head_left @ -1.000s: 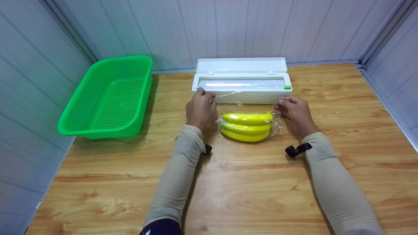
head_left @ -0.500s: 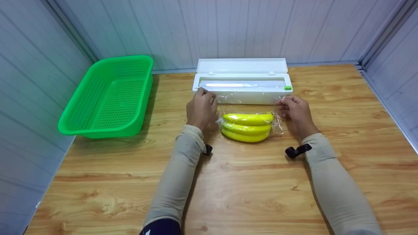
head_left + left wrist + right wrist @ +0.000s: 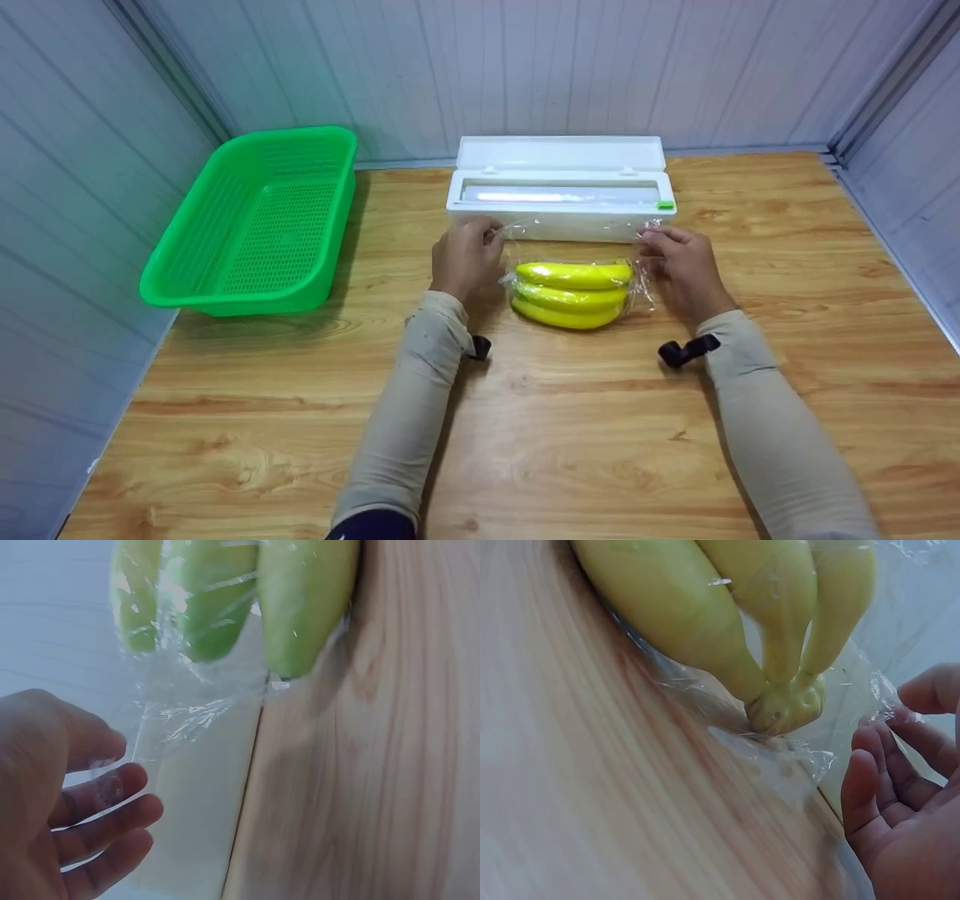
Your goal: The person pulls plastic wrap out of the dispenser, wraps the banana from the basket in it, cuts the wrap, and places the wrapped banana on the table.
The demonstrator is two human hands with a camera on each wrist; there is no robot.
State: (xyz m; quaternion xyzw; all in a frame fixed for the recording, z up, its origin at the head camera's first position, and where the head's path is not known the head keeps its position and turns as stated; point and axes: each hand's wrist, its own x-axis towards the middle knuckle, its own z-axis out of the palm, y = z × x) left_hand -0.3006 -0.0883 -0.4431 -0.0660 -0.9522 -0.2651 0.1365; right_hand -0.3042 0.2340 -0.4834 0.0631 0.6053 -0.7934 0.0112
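A bunch of three bananas (image 3: 571, 297), covered in clear plastic wrap (image 3: 187, 716), lies on the wooden table. My left hand (image 3: 463, 256) pinches a corner of the wrap between thumb and index finger, up and left of the bunch. On the other side my right hand (image 3: 686, 268) pinches the opposite corner of the film, near the banana stem end (image 3: 787, 709). Between the two hands the film stretches in front of a white wrap dispenser box (image 3: 562, 225), whose lid stands open behind it. Some film bunches loosely at both ends of the bananas.
A green plastic basket (image 3: 341, 225) stands at the back left. The dispenser box holds a clear roll, and a green slider (image 3: 665, 205) sits at its right end. Pale panel walls (image 3: 405, 82) bound the table (image 3: 570, 435) at the back and sides.
My left hand's fingers have come down slightly from the dispenser's front edge. The right hand has barely moved, still pinching the film. The bananas stay in place; the whole view has shifted a little.
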